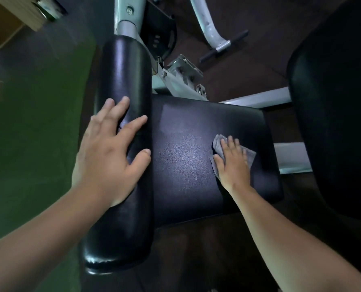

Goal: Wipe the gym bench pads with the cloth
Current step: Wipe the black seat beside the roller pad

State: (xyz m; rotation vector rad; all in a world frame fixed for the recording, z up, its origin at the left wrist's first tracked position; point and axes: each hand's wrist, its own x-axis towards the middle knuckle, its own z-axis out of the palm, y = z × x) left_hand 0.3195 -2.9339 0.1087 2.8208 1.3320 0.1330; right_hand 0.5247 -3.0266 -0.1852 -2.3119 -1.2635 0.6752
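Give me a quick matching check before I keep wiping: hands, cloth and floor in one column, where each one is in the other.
1 left hand
2 right hand
3 cloth
4 green floor

A spread on the seat pad, beneath fingers
B left of both pads
C resting on the long side pad
D fingers straight, pressing down over the seat pad's right part

Pairs: 1-C, 2-D, 3-A, 4-B

Green floor mat, dark brown floor
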